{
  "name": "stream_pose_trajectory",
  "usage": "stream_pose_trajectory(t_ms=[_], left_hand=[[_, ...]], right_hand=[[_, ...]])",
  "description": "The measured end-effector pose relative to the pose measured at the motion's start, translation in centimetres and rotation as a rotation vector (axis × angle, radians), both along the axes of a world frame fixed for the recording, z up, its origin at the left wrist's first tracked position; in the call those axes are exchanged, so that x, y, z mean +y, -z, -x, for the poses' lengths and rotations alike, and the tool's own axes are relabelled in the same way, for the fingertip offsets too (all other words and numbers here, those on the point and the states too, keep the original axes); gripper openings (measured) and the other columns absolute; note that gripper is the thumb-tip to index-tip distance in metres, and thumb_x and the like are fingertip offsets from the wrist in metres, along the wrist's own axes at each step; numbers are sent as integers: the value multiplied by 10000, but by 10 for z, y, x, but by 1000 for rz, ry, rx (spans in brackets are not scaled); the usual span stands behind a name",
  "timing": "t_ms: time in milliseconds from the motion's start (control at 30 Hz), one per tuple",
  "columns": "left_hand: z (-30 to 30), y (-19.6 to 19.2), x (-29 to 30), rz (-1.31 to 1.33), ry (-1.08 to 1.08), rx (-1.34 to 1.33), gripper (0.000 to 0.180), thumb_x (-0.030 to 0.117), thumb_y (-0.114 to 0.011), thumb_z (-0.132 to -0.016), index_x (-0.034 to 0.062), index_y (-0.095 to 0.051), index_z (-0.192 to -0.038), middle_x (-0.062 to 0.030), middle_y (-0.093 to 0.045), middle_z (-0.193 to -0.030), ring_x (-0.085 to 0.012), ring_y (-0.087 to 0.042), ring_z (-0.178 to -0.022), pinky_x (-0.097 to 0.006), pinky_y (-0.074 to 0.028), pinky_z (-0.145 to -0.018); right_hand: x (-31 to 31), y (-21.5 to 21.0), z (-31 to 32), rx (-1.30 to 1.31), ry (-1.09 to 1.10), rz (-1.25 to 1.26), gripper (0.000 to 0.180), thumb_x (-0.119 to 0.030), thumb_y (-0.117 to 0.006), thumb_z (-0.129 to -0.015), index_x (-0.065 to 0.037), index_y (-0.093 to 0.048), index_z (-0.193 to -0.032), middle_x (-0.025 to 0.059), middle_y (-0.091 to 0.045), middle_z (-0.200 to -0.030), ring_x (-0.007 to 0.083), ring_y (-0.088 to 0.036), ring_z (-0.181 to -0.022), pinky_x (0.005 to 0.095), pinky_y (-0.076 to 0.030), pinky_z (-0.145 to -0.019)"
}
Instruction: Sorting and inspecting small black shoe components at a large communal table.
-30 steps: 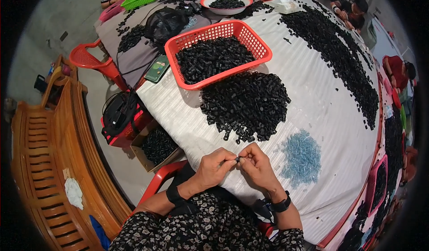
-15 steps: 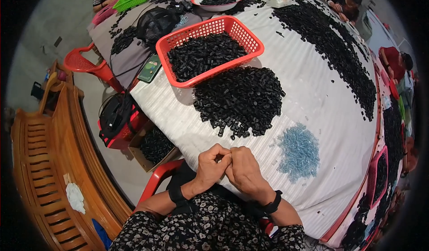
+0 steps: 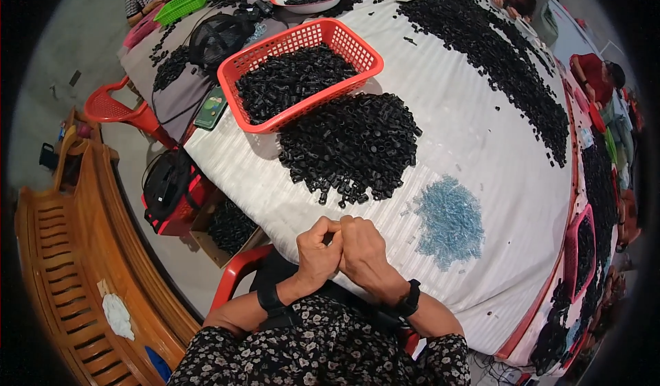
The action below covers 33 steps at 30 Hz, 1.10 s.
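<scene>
My left hand point(image 3: 319, 252) and my right hand point(image 3: 364, 250) meet at the fingertips over the near edge of the cloth-covered table. Both are closed in a pinch, and whatever lies between the fingers is hidden. Just beyond them spreads a heap of small black plastic pieces point(image 3: 350, 145), short and hollow like caps or sleeves. To the right of my right hand lies a pile of small clear bluish pieces point(image 3: 450, 222). Behind the black heap stands a red plastic basket point(image 3: 371, 70), filled with more black pieces.
A phone point(image 3: 210, 108) lies left of the basket. Farther back are a red-rimmed bowl point(image 3: 337, 4), a green basket point(image 3: 182, 4) and a long band of black pieces point(image 3: 509, 76). A wooden bench point(image 3: 103, 262) and red chair point(image 3: 237, 272) stand left. Other people work around the table.
The view has shifted slightly, so the table's contents appear farther left and a little higher. My hands stay pressed together, with the right fingers slightly more upright.
</scene>
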<state>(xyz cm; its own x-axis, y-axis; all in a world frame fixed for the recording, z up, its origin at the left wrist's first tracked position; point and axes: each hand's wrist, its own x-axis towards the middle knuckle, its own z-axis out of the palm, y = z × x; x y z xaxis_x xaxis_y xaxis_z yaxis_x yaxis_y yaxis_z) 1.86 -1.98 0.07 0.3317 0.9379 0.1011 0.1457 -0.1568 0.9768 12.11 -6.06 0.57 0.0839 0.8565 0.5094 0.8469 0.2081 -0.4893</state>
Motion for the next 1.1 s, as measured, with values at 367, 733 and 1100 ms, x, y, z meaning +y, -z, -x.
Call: stream_pose_trajectory(t_ms=[367,733,1100], left_hand=[[-3,0,4,34,41,-41,76,11,-607,-797,-4,-547,-754,-7,-547,-606,-35,-464,-575,-217,-394,-493],[8,2,13,322,162,-133,51,8,-603,-822,1,-563,-791,0,-589,-744,-32,-513,-655,-172,-418,-567],[18,-18,29,367,257,-266,230,-8,-553,-837,-23,-598,-1062,-16,-609,-822,-49,-553,-739,-189,-463,-671]], right_hand=[[2,0,-3,4,10,-56,396,-25,-599,-635,35,-470,-1005,103,-450,-734,237,-484,-649,319,-407,-570],[-2,-5,-8,16,-89,-38,449,-19,-597,-641,61,-452,-1058,115,-474,-775,250,-497,-688,333,-432,-610],[-16,-59,-97,-79,64,415,103,-52,-528,-777,-44,-499,-876,146,-490,-766,329,-537,-742,416,-440,-609]])
